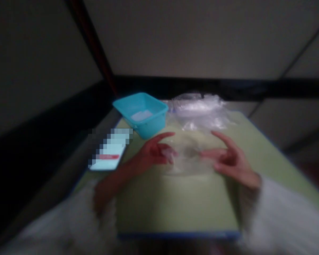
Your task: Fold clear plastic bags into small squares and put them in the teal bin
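Note:
A small clear plastic bag is held just above the green table, between my two hands. My left hand pinches the bag's left edge, with the index finger stretched out above it. My right hand pinches the bag's right edge, its index finger also raised. Both forearms wear fluffy white sleeves. The picture is blurred, so the bag's contents cannot be made out.
A turquoise plastic tub stands at the back left of the table with something pale inside. A heap of clear plastic bags lies at the back centre. A phone rests at the table's left edge.

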Action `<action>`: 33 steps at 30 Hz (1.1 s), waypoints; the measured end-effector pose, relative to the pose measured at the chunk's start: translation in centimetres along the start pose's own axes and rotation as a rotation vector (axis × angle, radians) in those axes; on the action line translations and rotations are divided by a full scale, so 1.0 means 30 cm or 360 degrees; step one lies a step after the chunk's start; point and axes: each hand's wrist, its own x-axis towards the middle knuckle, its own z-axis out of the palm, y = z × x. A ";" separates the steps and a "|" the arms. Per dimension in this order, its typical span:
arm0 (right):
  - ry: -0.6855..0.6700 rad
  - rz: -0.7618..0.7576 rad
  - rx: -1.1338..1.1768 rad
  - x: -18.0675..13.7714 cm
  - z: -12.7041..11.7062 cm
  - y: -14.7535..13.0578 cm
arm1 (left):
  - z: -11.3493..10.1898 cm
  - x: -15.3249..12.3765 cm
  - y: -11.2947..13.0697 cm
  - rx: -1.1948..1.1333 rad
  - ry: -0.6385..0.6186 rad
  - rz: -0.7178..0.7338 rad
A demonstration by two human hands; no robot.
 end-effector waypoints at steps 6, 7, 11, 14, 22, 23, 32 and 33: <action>-0.0955 -0.0078 0.0054 -0.043 -0.050 -0.042 | 0.012 -0.046 0.044 -0.0136 -0.0709 -0.0473; -0.0862 -0.0104 0.0013 -0.040 -0.053 -0.036 | 0.019 -0.043 0.039 0.0002 -0.0572 -0.0402; -0.0267 -0.0188 -0.0575 -0.011 -0.059 0.010 | 0.044 -0.019 -0.001 0.1074 0.0388 0.0079; -0.0240 -0.0319 -0.1051 0.008 -0.066 0.050 | 0.048 -0.014 -0.028 0.1809 0.0581 0.0140; -0.0412 -0.0476 -0.1429 0.034 -0.064 0.122 | 0.025 -0.016 -0.046 0.2331 0.0315 0.0134; -0.0399 -0.0484 -0.1423 0.035 -0.063 0.125 | 0.023 -0.015 -0.048 0.2341 0.0331 0.0153; -0.0732 -0.0703 -0.1132 0.031 -0.081 0.084 | 0.092 -0.061 -0.049 0.2165 -0.0259 0.0874; -0.0751 -0.0734 -0.1102 0.028 -0.083 0.078 | 0.105 -0.066 -0.052 0.2144 -0.0444 0.0940</action>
